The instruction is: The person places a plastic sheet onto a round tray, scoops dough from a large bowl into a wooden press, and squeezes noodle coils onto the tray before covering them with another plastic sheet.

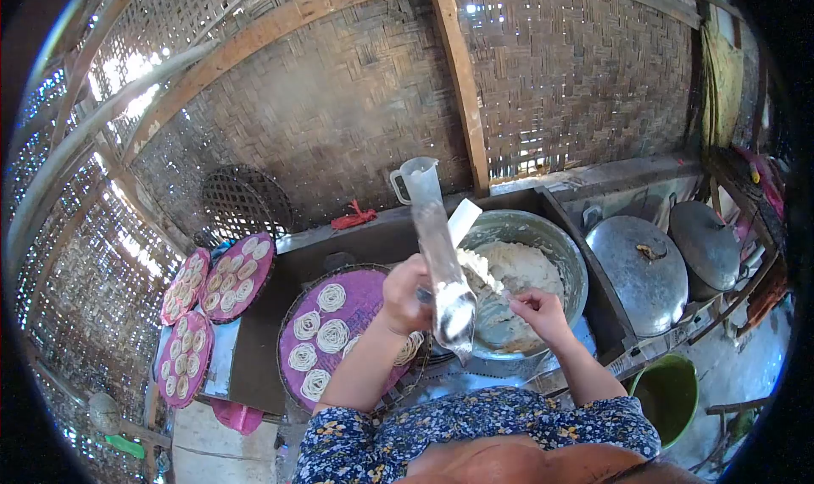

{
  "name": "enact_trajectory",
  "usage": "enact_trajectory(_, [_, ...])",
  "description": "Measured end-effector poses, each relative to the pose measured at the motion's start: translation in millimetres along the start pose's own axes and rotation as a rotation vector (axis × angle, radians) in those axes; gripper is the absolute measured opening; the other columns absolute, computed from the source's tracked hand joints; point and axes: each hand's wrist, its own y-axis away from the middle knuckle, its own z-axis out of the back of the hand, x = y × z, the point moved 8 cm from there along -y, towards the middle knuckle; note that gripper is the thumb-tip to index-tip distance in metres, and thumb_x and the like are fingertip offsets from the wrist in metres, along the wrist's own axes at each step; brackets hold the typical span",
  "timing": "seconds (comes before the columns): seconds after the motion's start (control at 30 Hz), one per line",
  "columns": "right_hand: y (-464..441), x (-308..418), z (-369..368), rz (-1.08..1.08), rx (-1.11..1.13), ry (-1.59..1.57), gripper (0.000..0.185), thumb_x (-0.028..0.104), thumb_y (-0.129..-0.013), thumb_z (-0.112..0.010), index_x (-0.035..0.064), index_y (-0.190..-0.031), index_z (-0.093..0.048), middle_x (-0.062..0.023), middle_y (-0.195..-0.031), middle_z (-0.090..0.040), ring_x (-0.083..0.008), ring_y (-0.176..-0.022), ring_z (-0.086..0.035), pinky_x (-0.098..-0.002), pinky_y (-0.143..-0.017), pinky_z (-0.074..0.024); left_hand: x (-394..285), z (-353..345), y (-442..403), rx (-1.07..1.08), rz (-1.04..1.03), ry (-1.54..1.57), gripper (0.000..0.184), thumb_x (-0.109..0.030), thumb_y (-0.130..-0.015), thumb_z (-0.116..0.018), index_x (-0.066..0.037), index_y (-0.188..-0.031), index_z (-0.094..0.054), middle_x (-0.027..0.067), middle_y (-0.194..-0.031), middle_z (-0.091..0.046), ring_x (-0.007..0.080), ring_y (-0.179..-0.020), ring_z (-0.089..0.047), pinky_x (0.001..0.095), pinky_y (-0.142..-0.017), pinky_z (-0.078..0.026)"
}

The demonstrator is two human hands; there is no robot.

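My left hand (405, 296) is wrapped round a long, shiny metal tube (441, 255), which looks like a dough press and is held tilted in front of me. My right hand (539, 314) pinches the end of a slim utensil smeared with pale dough (480, 269); its exact kind is hidden by the dough. Below and beyond both hands stands a wide metal basin (573, 259) with a mass of pale dough (530, 268) in it. A white flat piece (463, 221) shows at the basin's left rim, beside the tube. To the left, a round tray (356, 293) lined in purple bears several coiled dough rosettes (332, 336).
Smaller pink-lined trays of rosettes (236, 276) stand at the far left. A clear measuring jug (420, 181) and a red cloth or bag (354, 216) are at the back. Lidded metal pots (638, 272) stand right, with a green bucket (666, 399) below. A woven wall (339, 111) rises behind.
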Motion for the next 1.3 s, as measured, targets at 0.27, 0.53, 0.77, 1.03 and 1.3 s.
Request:
enact_trajectory(0.27, [-3, 27, 3, 0.118, 0.066, 0.020, 0.025, 0.025, -0.075, -0.069, 0.0009, -0.081, -0.065, -0.0039, -0.065, -0.062, -0.0081, -0.058, -0.053, -0.0234, -0.055, -0.0425, 19, -2, 1, 0.121, 0.205, 0.381, 0.054, -0.037, -0.064, -0.067, 0.002, -0.099, -0.054, 0.0172, -0.090, -0.060, 0.0286, -0.085, -0.060, 0.0384, -0.078, -0.047])
enact_trajectory(0.53, [-28, 30, 32, 0.443, -0.133, 0.852, 0.034, 0.035, -0.072, -0.067, 0.0036, -0.087, -0.065, -0.0145, -0.085, -0.062, -0.0286, -0.074, -0.060, -0.0327, -0.065, -0.0471, -102, 124, 46, -0.454, -0.404, -0.481, 0.023, -0.005, -0.076, -0.057, -0.006, -0.097, -0.048, 0.0096, -0.095, -0.049, 0.0200, -0.088, -0.052, 0.0410, -0.080, -0.047])
enact_trajectory(0.77, [-67, -7, -119, 0.053, 0.464, 0.153, 0.037, 0.030, -0.080, -0.060, 0.0037, -0.106, -0.060, -0.0081, -0.086, -0.063, -0.0151, -0.067, -0.056, -0.0286, -0.058, -0.0456, -152, 213, 133, -0.702, -0.445, 0.102, 0.024, -0.012, -0.073, -0.056, -0.012, -0.097, -0.050, 0.0062, -0.095, -0.046, 0.0210, -0.093, -0.047, 0.0392, -0.088, -0.040])
enact_trajectory(1.03, [-91, -53, -217, -0.248, 0.735, -0.029, 0.025, 0.026, -0.085, -0.053, 0.0018, -0.085, -0.057, -0.0050, -0.069, -0.057, -0.0112, -0.049, -0.050, -0.0249, -0.039, -0.0364, -221, 236, 228, -0.811, -0.515, 0.127, 0.026, -0.017, -0.075, -0.057, -0.013, -0.100, -0.050, 0.0065, -0.096, -0.044, 0.0227, -0.094, -0.045, 0.0401, -0.092, -0.036])
enact_trajectory(1.3, [-5, -62, -196, -0.574, 0.701, -0.283, 0.025, 0.014, -0.088, -0.046, -0.0013, -0.106, -0.040, -0.0135, -0.083, -0.057, -0.0219, -0.057, -0.059, -0.0305, -0.045, -0.0510, -273, 244, 311, -1.041, -0.625, -0.048, 0.020, -0.016, -0.071, -0.062, -0.011, -0.090, -0.058, 0.0082, -0.091, -0.048, 0.0233, -0.093, -0.047, 0.0384, -0.091, -0.035])
